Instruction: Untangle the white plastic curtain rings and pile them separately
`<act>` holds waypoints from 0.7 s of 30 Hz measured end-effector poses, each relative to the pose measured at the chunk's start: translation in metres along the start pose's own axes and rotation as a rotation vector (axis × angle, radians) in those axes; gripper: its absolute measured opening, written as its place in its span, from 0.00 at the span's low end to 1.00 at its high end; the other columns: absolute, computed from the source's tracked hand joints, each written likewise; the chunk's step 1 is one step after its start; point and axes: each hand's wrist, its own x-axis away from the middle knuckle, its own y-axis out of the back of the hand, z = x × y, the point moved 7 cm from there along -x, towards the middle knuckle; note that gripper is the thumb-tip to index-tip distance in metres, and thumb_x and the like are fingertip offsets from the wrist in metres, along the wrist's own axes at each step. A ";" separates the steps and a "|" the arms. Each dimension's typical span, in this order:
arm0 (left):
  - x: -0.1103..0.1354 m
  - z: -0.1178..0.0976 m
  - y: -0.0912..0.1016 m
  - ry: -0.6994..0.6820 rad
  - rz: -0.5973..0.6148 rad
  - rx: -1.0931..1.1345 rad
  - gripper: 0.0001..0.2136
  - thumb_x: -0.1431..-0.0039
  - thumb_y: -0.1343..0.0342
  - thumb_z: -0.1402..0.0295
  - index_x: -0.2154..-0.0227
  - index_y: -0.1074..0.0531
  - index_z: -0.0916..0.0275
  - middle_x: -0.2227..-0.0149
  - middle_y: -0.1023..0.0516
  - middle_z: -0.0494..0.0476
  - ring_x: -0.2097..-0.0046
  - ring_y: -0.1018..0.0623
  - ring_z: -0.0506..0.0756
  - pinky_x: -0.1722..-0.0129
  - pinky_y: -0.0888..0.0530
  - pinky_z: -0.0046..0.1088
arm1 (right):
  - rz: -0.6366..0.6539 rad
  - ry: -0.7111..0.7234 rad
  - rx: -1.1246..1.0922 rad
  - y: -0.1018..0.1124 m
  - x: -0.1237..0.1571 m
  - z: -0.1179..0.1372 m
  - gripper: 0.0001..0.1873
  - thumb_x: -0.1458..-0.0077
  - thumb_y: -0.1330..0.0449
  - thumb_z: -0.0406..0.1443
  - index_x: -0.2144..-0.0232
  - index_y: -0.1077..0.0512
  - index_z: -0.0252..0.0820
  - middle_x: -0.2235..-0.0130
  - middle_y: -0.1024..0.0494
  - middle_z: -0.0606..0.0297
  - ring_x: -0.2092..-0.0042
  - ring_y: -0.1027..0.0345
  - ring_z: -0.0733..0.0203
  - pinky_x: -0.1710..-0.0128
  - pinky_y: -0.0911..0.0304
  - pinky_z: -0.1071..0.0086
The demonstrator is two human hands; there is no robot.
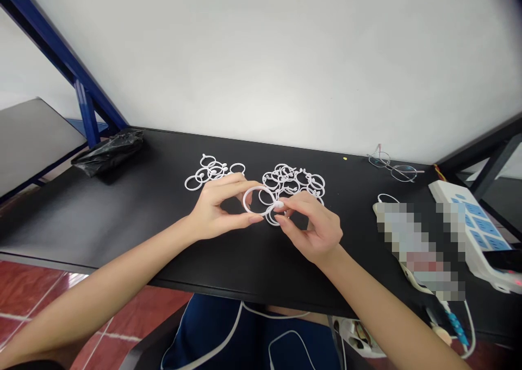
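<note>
White plastic ring [259, 187] | left hand [216, 207] gripping rim | right hand [314, 231] pinching its knob | power strip [468, 217] markings unreadable

A workroom: black workbench [101, 223] with a power strip [468, 217].

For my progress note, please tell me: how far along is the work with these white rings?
Perhaps done: the smaller group of white plastic rings lying apart on the black table. In hand: one white ring, held by the left hand and pinched by the right hand. Remaining, it seems: the larger tangled heap of rings just beyond the hands.
</note>
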 end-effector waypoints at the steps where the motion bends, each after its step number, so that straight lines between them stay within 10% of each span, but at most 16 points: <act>1: 0.000 0.000 0.000 -0.008 0.004 -0.027 0.15 0.42 0.40 0.58 0.58 0.24 0.64 0.72 0.24 0.54 0.70 0.27 0.50 0.68 0.28 0.28 | 0.000 -0.002 0.005 0.000 0.000 0.000 0.19 0.47 0.37 0.26 0.52 0.28 0.42 0.68 0.20 0.61 0.71 0.29 0.62 0.74 0.30 0.67; 9: 0.004 0.004 -0.002 -0.097 -0.002 -0.349 0.12 0.43 0.45 0.62 0.62 0.26 0.66 0.70 0.24 0.57 0.70 0.27 0.52 0.69 0.28 0.28 | -0.020 -0.001 0.058 0.000 -0.001 -0.002 0.17 0.48 0.36 0.27 0.55 0.27 0.43 0.71 0.21 0.64 0.73 0.30 0.63 0.76 0.31 0.68; 15: 0.002 0.046 0.021 0.374 0.082 -0.984 0.17 0.38 0.50 0.56 0.66 0.24 0.65 0.68 0.24 0.61 0.62 0.26 0.60 0.71 0.32 0.30 | -0.061 -0.020 0.048 0.001 0.001 -0.005 0.12 0.47 0.38 0.26 0.60 0.27 0.43 0.73 0.22 0.66 0.75 0.32 0.64 0.76 0.33 0.68; 21: 0.008 0.070 0.034 0.591 0.248 -1.138 0.22 0.36 0.54 0.52 0.66 0.23 0.65 0.66 0.23 0.64 0.58 0.26 0.63 0.72 0.34 0.30 | -0.062 -0.028 0.071 0.001 0.002 -0.006 0.10 0.47 0.39 0.26 0.62 0.27 0.43 0.73 0.23 0.66 0.75 0.32 0.64 0.76 0.33 0.68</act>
